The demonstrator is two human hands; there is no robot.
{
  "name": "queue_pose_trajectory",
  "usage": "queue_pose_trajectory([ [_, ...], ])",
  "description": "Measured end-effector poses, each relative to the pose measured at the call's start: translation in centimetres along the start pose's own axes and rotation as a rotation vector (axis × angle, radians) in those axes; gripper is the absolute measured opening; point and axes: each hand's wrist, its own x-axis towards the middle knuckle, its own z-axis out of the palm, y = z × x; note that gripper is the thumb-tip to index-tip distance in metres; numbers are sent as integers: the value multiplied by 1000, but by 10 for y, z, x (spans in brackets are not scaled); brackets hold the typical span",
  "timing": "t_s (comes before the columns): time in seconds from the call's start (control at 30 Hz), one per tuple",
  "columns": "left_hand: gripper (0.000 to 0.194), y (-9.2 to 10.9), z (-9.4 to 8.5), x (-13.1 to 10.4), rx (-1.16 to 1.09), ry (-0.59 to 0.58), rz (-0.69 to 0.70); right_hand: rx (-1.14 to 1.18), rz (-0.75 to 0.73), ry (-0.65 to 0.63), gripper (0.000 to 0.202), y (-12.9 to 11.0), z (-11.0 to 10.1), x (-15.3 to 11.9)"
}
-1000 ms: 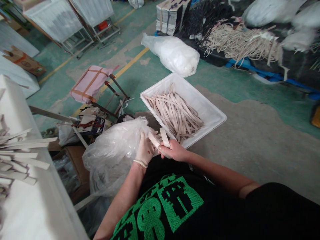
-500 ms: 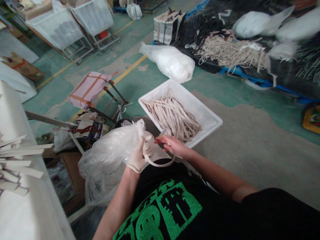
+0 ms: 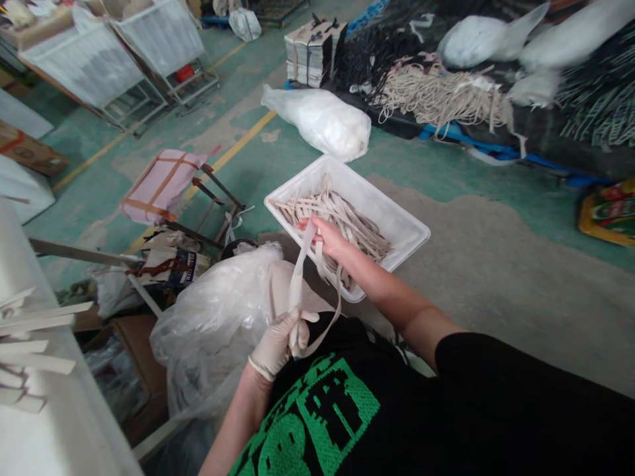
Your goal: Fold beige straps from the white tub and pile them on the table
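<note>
My left hand (image 3: 282,338), in a pale glove, is closed on a long off-white strap (image 3: 296,281) near my waist. The strap runs up to my bare right hand (image 3: 322,233), whose fingers pinch it over the near side of a white plastic bin (image 3: 404,241). A loop of strap hangs between the two hands. Many beige straps (image 3: 354,221) lie piled in the bin. Beside my left hand is a clear plastic bag (image 3: 218,304) with pale material next to it.
To the left, strips (image 3: 40,344) stick out over a white surface (image 3: 54,423). A pink-covered stool (image 3: 159,182) stands ahead. A stuffed white bag (image 3: 332,125) lies beyond the bin. Beige cord bundles (image 3: 446,96) sit at the back right.
My right hand has moved up and forward over the bin and now grips the strap, which is stretched between both hands. My left hand has come down closer to my waist.
</note>
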Motion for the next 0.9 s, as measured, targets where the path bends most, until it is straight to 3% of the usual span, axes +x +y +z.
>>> queue_pose_trajectory([
  [0.1, 50, -6, 1, 6, 228, 81, -31, -109, -87, 121, 45, -20, -11, 1],
  [0.23, 48, -17, 8, 16, 481, 171, -71, -629, -271, 157, 44, -54, 1, 4],
  [0.33, 55, -20, 10, 20, 412, 87, -111, -921, -274, 106, 49, -73, 20, 16],
  [0.4, 62, -18, 7, 21, 269, 52, -113, -983, -222, 78, 55, -75, 25, 25],
  [0.47, 65, -15, 0, 22, 129, 65, -59, -895, -178, 111, 56, -68, 23, 25],
  [0.57, 57, -3, -12, 30, -73, 184, 108, -523, -94, 127, 49, -39, 15, 0],
  [0.67, 46, 15, -19, 45, -284, 329, 237, -309, -14, -83, 46, -1, 12, -54],
  [0.8, 34, 34, -20, 64, -485, 409, 241, -417, 24, -391, 41, 36, 18, -125],
  [0.9, 33, 37, -15, 75, -565, 438, 209, -602, -58, -395, 36, 47, 23, -149],
])
